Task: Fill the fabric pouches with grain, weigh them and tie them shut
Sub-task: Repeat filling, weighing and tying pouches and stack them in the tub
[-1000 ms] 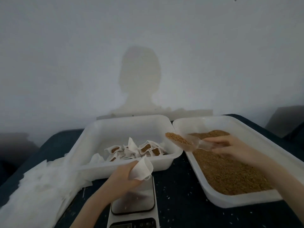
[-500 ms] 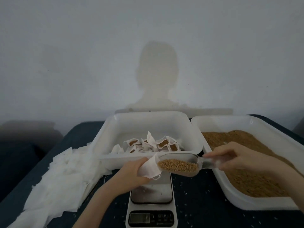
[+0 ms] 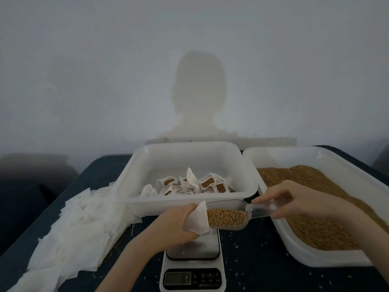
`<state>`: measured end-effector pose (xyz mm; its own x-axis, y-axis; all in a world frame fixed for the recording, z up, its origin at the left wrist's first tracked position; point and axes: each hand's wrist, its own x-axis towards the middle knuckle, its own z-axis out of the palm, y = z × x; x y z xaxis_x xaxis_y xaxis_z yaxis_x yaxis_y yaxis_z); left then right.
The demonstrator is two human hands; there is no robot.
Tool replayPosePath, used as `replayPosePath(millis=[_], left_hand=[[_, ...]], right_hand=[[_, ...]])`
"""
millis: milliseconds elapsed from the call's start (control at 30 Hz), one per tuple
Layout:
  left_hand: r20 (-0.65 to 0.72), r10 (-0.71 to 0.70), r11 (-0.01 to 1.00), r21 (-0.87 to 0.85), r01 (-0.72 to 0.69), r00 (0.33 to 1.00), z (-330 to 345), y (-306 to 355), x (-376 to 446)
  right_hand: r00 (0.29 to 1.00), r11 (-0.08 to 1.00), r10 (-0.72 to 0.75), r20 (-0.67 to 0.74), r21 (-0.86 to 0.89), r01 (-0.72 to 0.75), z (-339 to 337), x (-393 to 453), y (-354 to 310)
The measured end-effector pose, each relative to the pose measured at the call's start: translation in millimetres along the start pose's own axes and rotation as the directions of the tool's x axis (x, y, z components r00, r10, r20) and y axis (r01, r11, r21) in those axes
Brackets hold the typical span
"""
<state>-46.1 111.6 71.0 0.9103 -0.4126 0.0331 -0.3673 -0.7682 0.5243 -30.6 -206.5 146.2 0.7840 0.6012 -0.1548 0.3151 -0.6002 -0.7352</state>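
I see the scale [image 3: 192, 268] nearest me, the tray of filled pouches [image 3: 248, 186] behind it, the grain tray [image 3: 294, 252] to its right, empty pouches [image 3: 73, 228] piled left.

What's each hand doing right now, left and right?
Left hand: closed around an empty fabric pouch.
Right hand: closed on the handle of a clear scoop loaded with grain.

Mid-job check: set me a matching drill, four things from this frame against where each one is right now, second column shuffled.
Things:
1. scoop
2. open pouch
3. scale
4. filled pouches

Places:
A. in the middle white tub
B. held in the left hand
C. on the table, below both hands
D. held in the right hand, tip at the pouch mouth

Pairs: 1-D, 2-B, 3-C, 4-A
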Motion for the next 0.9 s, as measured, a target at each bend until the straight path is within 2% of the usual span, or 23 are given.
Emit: replayPosePath(millis=[167, 333, 467, 567, 633, 700, 767, 900], left_hand=[[0.013, -0.006, 0.999, 0.045, 0.005, 1.000, 7, 1, 1], [0.066, -0.023, 0.997, -0.066, 0.028, 0.998, 13, 5, 4], [-0.047, -0.055, 0.993, -0.109, 0.050, 0.997, 10, 7, 4], [-0.118, -0.033, 0.996, 0.075, 0.042, 0.992, 10, 5, 4], [-0.155, -0.001, 0.973, 0.230, 0.037, 0.988, 12, 2, 6], [-0.180, 0.009, 0.958, 0.283, 0.043, 0.984, 15, -1, 9], [-0.190, -0.014, 0.965, 0.255, 0.063, 0.982, 18, -4, 12], [-0.222, -0.085, 0.991, 0.077, 0.105, 0.971, 22, -1, 14]], right_hand=[[1.000, 0.999, 0.021, 0.023, -0.038, -0.020, 0, 2, -2], [1.000, 0.998, 0.006, 0.019, -0.066, -0.005, 1, 5, -8], [1.000, 0.998, -0.007, -0.018, -0.062, 0.006, 3, 11, -16], [1.000, 0.997, 0.005, -0.028, -0.083, -0.008, 2, 16, -19], [0.999, 0.986, 0.009, -0.032, -0.164, -0.014, 0, 19, -24], [0.998, 0.937, 0.014, -0.067, -0.348, -0.037, -3, 24, -31], [0.991, 0.856, -0.003, -0.132, -0.513, -0.066, -7, 28, -46], [0.969, 0.732, -0.143, -0.203, -0.680, -0.035, -16, 34, -77]])
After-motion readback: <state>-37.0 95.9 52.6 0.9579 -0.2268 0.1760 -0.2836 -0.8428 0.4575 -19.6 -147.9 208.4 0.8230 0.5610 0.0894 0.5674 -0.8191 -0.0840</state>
